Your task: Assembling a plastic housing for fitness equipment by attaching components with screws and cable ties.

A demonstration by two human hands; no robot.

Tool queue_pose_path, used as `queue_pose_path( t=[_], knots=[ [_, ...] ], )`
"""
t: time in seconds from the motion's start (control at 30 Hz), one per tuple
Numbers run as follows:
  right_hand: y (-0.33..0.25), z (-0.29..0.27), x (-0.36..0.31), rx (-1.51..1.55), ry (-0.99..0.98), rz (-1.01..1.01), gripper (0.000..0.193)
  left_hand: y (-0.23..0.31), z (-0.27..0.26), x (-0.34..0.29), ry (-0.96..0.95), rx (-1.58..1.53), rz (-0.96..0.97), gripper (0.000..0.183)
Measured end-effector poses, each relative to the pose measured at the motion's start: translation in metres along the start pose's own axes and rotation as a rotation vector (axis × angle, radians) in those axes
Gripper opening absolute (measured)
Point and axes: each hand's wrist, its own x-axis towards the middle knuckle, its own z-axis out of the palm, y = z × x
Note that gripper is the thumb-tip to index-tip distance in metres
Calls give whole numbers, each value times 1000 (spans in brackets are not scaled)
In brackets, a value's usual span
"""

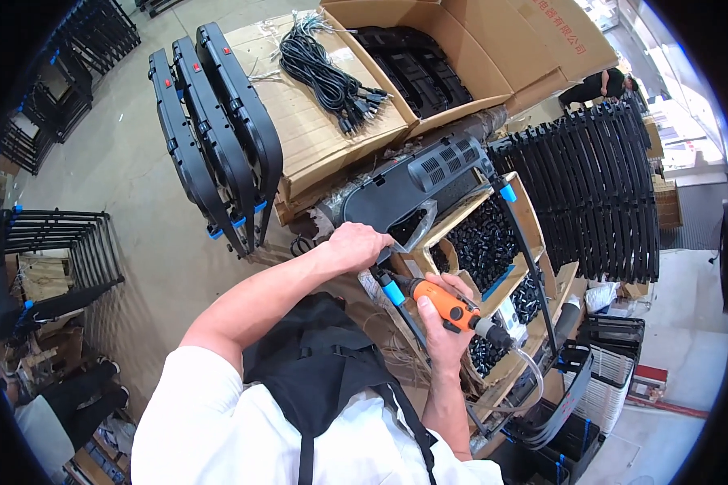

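Orange driver (443,306), just lower right of centre, fills your right hand (446,343), fingers wrapped round it; your left hand (356,246) bunches by the black panel (392,191), hold unclear. Apparently you're fastening; next calls for straight alignment.

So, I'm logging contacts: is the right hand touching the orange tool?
Touching: the head view shows the right hand closed around the orange tool.

A black apron (319,380) covers a white short-sleeved shirt (188,416).
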Motion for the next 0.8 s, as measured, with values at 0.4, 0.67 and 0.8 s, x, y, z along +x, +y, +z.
queue_pose_path(
  t=[0.4, 0.67, 0.8],
  knots=[
    [31, 18, 17, -70, -124, -30, 52, -2, -3, 1, -50, -5, 4, 47],
    [28, 29, 39, -177, -251, -48, 45, -18, 15, 2, -3, -48, 10, 43],
    [32, 25, 45, -265, -316, -46, 38, -31, 12, -7, 16, -1137, -339, 27]
  ],
)
